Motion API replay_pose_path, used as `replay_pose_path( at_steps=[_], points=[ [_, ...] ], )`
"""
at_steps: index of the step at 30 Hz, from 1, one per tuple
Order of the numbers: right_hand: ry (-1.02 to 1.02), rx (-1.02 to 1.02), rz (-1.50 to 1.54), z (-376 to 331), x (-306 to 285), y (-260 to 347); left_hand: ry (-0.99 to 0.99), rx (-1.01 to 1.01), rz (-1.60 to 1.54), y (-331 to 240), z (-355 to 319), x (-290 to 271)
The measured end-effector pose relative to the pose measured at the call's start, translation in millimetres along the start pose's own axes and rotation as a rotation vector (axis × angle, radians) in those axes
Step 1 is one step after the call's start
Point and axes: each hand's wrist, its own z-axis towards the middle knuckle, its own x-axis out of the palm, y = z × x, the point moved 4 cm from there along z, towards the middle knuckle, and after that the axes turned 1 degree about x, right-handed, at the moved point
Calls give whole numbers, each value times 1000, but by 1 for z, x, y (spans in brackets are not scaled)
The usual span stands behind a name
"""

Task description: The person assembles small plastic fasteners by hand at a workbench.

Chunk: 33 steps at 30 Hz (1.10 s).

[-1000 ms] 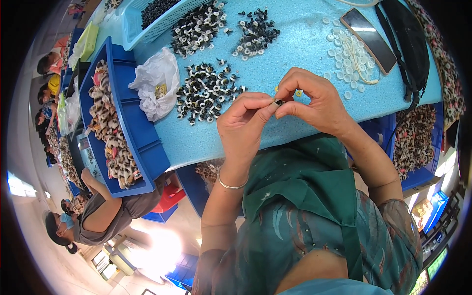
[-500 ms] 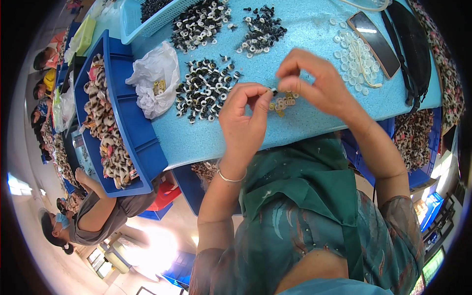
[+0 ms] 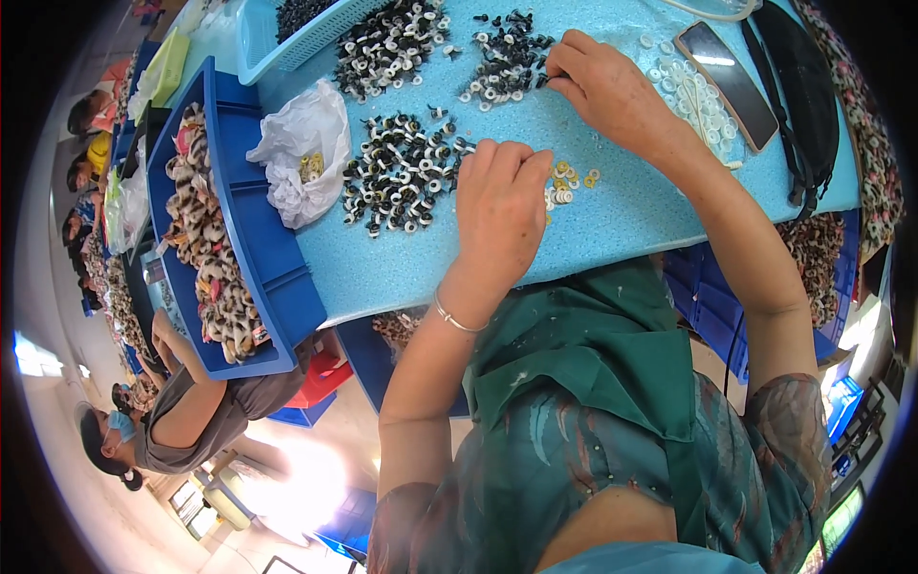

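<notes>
My left hand is palm down on the blue tabletop, fingers curled and their tips mostly hidden. It lies beside a small pile of yellow and whitish rings. My right hand has thumb and forefinger close together at the right edge of a pile of small black stemmed pieces with some white rings; what is between the fingertips cannot be made out. Left of my left hand lies a larger heap of black stemmed pieces fitted with white rings. A similar heap lies farther back.
A crumpled white plastic bag holds yellow rings. At left, a blue bin contains spotted plush pieces. Translucent discs, a phone and a black pouch lie at right. A light-blue basket stands behind. Co-workers sit at left.
My right hand has moved away from my left, back to the far black-piece pile. My left hand has turned palm down and shifted slightly right; some rings are more spread out.
</notes>
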Motion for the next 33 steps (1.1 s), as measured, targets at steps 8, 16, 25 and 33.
replay_pose_path(
  at_steps=[8, 16, 25, 33],
  points=[
    [11, 228, 453, -34, -25, 17, 89, -23, -27, 0, 6, 2],
    [22, 287, 804, -73, -19, 48, -70, -113, -169, -3, -2, -12],
    [41, 363, 858, -74, -16, 53, -2, -598, -866, -2, -21, 0],
    [-10, 323, 793, -71, -21, 42, 25, -739, -1076, -6, -11, 4]
  ],
)
